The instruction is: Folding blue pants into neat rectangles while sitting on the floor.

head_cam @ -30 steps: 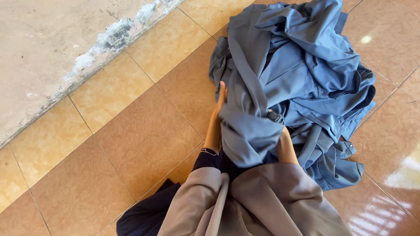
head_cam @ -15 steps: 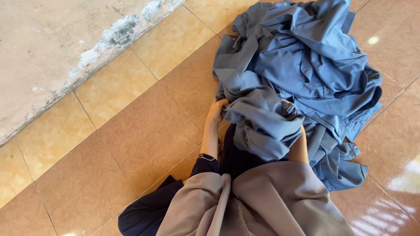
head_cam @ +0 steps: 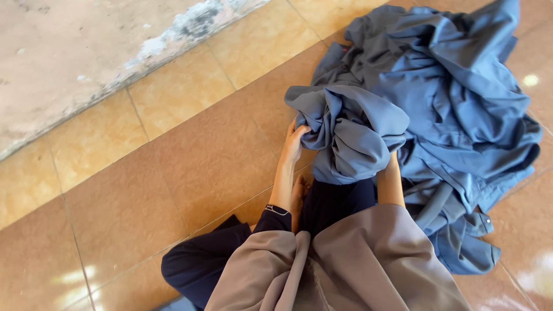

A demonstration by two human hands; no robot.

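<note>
A bunched blue garment (head_cam: 351,135) is lifted off the floor in front of me. My left hand (head_cam: 295,141) grips its left edge with fingers curled into the cloth. My right hand is buried under the bundle; only its forearm (head_cam: 390,184) shows below the fabric. Behind and to the right lies a large heap of the same blue clothing (head_cam: 455,92), spread over the tiles and touching the held piece.
The floor is orange-brown tile (head_cam: 173,173), meeting a worn concrete strip (head_cam: 75,52) at the upper left. My taupe draped garment (head_cam: 345,265) and dark blue trouser leg (head_cam: 201,265) fill the bottom. A bare foot (head_cam: 299,193) rests beside my left forearm.
The bundle has been gathered and raised from the heap toward me. My left hand went from flat on the floor beside the cloth to clutching its edge.
</note>
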